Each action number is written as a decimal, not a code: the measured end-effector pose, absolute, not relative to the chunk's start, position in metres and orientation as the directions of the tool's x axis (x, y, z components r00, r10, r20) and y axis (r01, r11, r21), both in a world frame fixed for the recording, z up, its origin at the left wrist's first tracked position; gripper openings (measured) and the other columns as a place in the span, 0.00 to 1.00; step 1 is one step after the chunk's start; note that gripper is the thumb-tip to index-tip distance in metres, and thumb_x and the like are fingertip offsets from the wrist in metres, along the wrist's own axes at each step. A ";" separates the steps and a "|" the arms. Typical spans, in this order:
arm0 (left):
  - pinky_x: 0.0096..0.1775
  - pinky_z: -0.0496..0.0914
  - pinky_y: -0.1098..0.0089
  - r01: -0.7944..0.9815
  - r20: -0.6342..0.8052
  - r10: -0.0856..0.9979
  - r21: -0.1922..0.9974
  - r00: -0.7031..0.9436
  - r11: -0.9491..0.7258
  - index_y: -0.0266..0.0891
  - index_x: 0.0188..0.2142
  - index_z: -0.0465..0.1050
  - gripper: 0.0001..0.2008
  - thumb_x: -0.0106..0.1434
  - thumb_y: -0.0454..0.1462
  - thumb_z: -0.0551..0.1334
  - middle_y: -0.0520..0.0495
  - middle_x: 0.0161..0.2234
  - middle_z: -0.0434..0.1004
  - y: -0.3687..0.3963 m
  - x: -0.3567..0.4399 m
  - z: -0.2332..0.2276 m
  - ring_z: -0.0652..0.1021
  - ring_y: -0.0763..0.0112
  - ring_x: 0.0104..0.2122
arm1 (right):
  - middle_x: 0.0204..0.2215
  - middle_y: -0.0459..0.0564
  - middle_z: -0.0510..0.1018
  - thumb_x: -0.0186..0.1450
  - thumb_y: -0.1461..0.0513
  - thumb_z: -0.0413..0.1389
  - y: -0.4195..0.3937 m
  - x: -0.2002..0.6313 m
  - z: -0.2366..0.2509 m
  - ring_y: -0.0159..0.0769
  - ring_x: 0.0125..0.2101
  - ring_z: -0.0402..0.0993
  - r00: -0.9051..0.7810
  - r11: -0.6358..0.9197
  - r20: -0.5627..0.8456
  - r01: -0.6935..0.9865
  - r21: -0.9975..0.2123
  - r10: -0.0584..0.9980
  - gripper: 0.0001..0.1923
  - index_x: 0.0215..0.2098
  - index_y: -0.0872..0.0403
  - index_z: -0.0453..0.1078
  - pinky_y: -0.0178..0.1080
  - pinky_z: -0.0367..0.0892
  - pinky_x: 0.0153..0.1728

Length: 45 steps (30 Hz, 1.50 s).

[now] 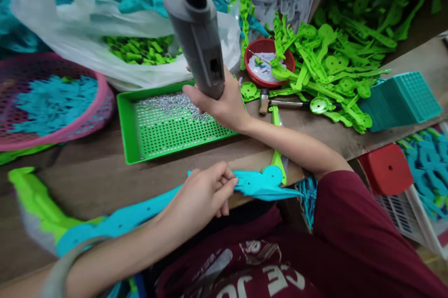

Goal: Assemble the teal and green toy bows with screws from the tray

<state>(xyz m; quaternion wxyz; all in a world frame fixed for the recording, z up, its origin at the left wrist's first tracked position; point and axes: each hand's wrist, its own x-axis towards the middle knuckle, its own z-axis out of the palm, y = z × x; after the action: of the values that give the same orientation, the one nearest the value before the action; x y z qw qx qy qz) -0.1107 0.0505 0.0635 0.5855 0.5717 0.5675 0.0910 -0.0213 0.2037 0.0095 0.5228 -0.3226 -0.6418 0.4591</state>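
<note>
The left hand (203, 197) is closed on a long blue plastic piece (259, 185) and presses it flat on the near edge of the wooden table (91, 167), so the piece with its small holes lies steady in front of the person. A green plastic piece (277, 160) lies just under its round end. The right hand (224, 102) is wrapped around the lower end of a grey power tool (198, 36), which hangs from a black cable and is tilted above a green tray (129, 125). This tray holds many small metal screws (171, 102), near the tool tip, probably so they are easy to pick. Behind it a white plastic bag (80, 36) holds green parts, a small red basket (250, 62) stands to the right, and a pile of green pieces (329, 64) is beside it. A pink basket (87, 116) with blue pieces is at the left.
</note>
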 end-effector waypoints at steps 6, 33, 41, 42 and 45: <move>0.21 0.67 0.75 0.472 -0.577 0.747 0.787 0.331 0.398 0.43 0.32 0.64 0.08 0.66 0.43 0.55 0.58 0.14 0.73 0.041 -0.113 0.057 0.74 0.73 0.14 | 0.28 0.38 0.70 0.63 0.48 0.63 0.204 -0.022 0.011 0.31 0.32 0.74 -0.240 0.435 0.439 -0.073 -0.897 0.866 0.19 0.42 0.49 0.63 0.35 0.73 0.34; 0.42 0.69 0.62 0.885 0.418 0.832 0.121 0.366 -0.450 0.27 0.48 0.77 0.14 0.72 0.29 0.54 0.38 0.43 0.81 -0.019 -0.093 0.017 0.77 0.58 0.45 | 0.20 0.35 0.67 0.62 0.42 0.59 0.200 -0.019 0.010 0.28 0.18 0.67 -0.245 0.410 0.427 -0.118 -0.904 0.870 0.23 0.44 0.49 0.64 0.38 0.68 0.25; 0.46 0.68 0.61 0.859 0.518 0.768 0.115 0.377 -0.499 0.30 0.50 0.77 0.17 0.72 0.28 0.51 0.40 0.46 0.83 -0.027 -0.097 0.008 0.78 0.60 0.45 | 0.18 0.33 0.66 0.63 0.42 0.58 0.199 -0.022 0.011 0.27 0.16 0.66 -0.243 0.449 0.469 -0.134 -0.883 0.849 0.23 0.43 0.48 0.63 0.35 0.65 0.22; 0.46 0.67 0.61 0.860 0.522 0.762 0.100 0.384 -0.501 0.30 0.51 0.77 0.18 0.72 0.27 0.50 0.40 0.48 0.83 -0.030 -0.096 0.007 0.78 0.61 0.46 | 0.18 0.33 0.66 0.63 0.42 0.59 0.199 -0.022 0.012 0.27 0.16 0.66 -0.235 0.453 0.475 -0.144 -0.880 0.848 0.23 0.43 0.48 0.63 0.35 0.66 0.21; 0.42 0.67 0.62 0.880 0.466 0.780 0.005 0.417 -0.474 0.27 0.54 0.76 0.18 0.71 0.27 0.52 0.37 0.53 0.81 -0.039 -0.089 0.008 0.77 0.62 0.41 | 0.19 0.34 0.66 0.63 0.45 0.61 0.194 -0.019 0.024 0.27 0.17 0.67 -0.210 0.451 0.485 -0.189 -0.872 0.849 0.22 0.45 0.47 0.64 0.35 0.67 0.22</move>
<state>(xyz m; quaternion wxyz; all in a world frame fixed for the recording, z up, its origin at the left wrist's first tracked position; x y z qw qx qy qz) -0.0889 -0.0385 0.0079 -0.1212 0.8331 0.4983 0.2075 -0.0195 0.1938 0.0243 0.5717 -0.2612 -0.6315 0.4540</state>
